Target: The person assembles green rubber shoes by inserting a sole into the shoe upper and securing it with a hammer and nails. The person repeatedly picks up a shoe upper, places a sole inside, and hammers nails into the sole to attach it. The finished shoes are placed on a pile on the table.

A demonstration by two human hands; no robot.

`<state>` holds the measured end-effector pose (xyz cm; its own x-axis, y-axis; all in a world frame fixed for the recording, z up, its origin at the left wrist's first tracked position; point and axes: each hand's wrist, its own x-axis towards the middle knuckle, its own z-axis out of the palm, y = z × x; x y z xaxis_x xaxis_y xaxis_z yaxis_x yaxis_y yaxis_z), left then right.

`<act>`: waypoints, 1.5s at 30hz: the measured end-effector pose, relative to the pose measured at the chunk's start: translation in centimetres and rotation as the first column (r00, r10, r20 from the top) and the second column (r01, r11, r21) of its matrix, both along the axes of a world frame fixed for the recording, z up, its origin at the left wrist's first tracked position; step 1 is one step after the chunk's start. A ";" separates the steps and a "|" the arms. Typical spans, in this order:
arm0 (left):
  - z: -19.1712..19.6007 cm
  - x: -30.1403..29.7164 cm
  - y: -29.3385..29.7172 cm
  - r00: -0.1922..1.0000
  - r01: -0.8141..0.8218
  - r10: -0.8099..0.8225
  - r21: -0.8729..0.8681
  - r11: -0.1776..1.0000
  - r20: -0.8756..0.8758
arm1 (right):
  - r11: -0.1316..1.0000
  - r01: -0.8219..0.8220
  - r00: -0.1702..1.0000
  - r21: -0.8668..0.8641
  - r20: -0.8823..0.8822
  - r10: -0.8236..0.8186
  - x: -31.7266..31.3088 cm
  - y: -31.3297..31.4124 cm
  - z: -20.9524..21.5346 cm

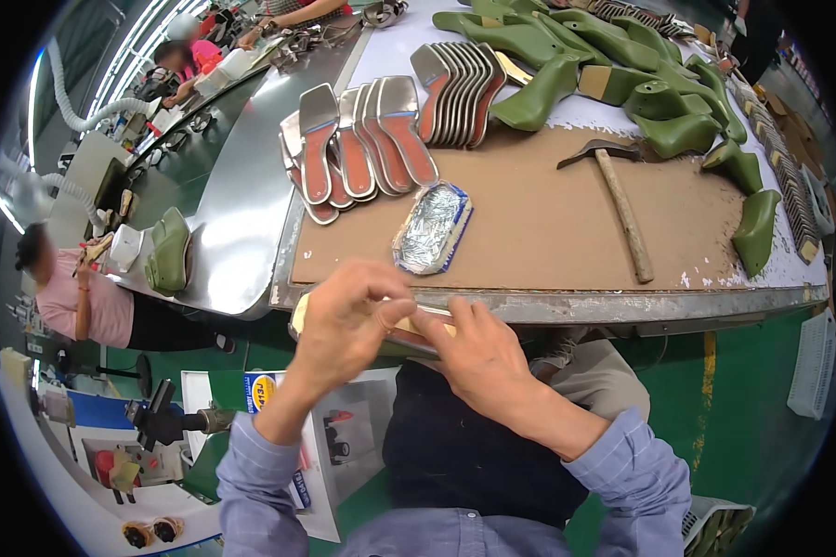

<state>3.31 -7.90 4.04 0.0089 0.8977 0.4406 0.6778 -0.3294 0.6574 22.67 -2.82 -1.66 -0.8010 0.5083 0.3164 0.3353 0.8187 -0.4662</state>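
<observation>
My left hand is closed, its thumb and fingertips pinched together; whatever is between them is too small to make out. Beneath both hands, at the table's front edge, lies a long piece with a pale yellow face, which looks like a shoe last with its sole up. My right hand grips this piece, fingers over its far edge and thumb toward my left hand. A shallow blue-edged tray of shiny, thin silver bits, like small nails, sits just beyond. Farther right rests a hammer with a wooden handle.
Grey-and-reddish insoles lie in overlapping rows at the far left of the brown board. Green shoe lasts are heaped at the back right. A metal-topped bench adjoins on the left, where a person in pink works.
</observation>
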 end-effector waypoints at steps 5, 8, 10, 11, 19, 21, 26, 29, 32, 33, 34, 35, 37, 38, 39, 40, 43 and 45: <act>-1.3 1.1 -1.9 0.975 -0.199 0.214 -0.194 0.961 0.056 | 0.977 0.203 0.975 -0.066 0.102 -0.195 3.5 2.1 3.4; -1.1 1.0 -1.3 0.995 -0.093 0.097 -0.193 0.977 0.015 | 0.813 0.415 0.880 0.408 0.046 -0.473 8.5 8.6 2.2; 0.0 1.3 -1.2 0.996 -0.077 0.069 -0.214 0.974 -0.048 | 0.763 0.489 0.771 0.422 0.201 -0.605 11.8 12.1 0.1; 0.2 1.5 -0.9 0.993 -0.059 0.035 -0.219 0.974 -0.111 | 0.769 0.524 0.727 0.367 0.277 -0.628 13.0 13.5 -1.0; -1.3 2.6 -1.4 0.987 -0.136 0.115 -0.202 0.970 -0.112 | 0.421 0.260 0.666 -0.869 -0.154 -0.730 13.2 10.7 2.1; -0.9 3.6 -0.7 0.971 -0.146 0.107 -0.174 0.974 -0.214 | 0.458 0.289 0.694 -0.840 -0.145 -0.705 13.5 8.4 0.2; -1.1 3.6 -0.5 0.967 -0.160 0.103 -0.242 0.957 -0.232 | 0.520 0.368 0.765 -0.771 -0.067 -0.640 14.4 7.3 -0.4; -1.3 3.7 -0.5 0.967 -0.160 0.101 -0.247 0.956 -0.236 | 0.523 0.368 0.761 -0.769 -0.074 -0.644 14.2 7.5 -0.2; -1.2 3.7 -0.6 0.965 -0.176 0.117 -0.249 0.952 -0.233 | 0.472 0.251 0.754 -0.845 -0.135 -0.643 14.6 7.2 0.5; -1.3 3.7 -0.7 0.965 -0.176 0.118 -0.246 0.953 -0.233 | 0.491 0.255 0.734 -0.833 -0.164 -0.659 14.6 6.8 0.7; -1.3 3.7 -0.7 0.965 -0.177 0.119 -0.242 0.954 -0.234 | 0.510 0.259 0.713 -0.820 -0.194 -0.674 14.7 6.1 0.7; -1.4 3.7 -0.8 0.964 -0.179 0.123 -0.232 0.956 -0.236 | 0.527 0.264 0.691 -0.808 -0.223 -0.688 14.7 5.4 0.7; -1.5 3.8 -0.7 0.964 -0.178 0.127 -0.210 0.961 -0.235 | 0.583 0.176 0.593 -0.793 -0.387 -0.706 14.8 4.0 0.3; -1.6 3.8 -0.7 0.964 -0.175 0.125 -0.206 0.963 -0.235 | 0.613 0.135 0.535 -0.779 -0.463 -0.707 14.6 3.5 0.3; -1.7 3.8 -0.8 0.963 -0.177 0.128 -0.198 0.964 -0.237 | 0.625 0.138 0.595 -0.768 -0.440 -0.672 14.3 3.3 1.4; -1.7 3.8 -0.8 0.963 -0.176 0.129 -0.192 0.965 -0.235 | 0.605 0.136 0.660 -0.784 -0.383 -0.646 14.2 3.0 2.7; -1.2 3.7 -0.8 0.958 -0.150 0.100 -0.174 0.973 -0.267 | 0.571 0.170 0.809 -0.803 -0.217 -0.546 14.1 2.2 5.3; -1.2 3.6 -0.8 0.962 -0.129 0.090 -0.139 0.982 -0.259 | 0.815 0.256 0.892 -0.520 -0.199 -0.407 15.0 1.7 3.9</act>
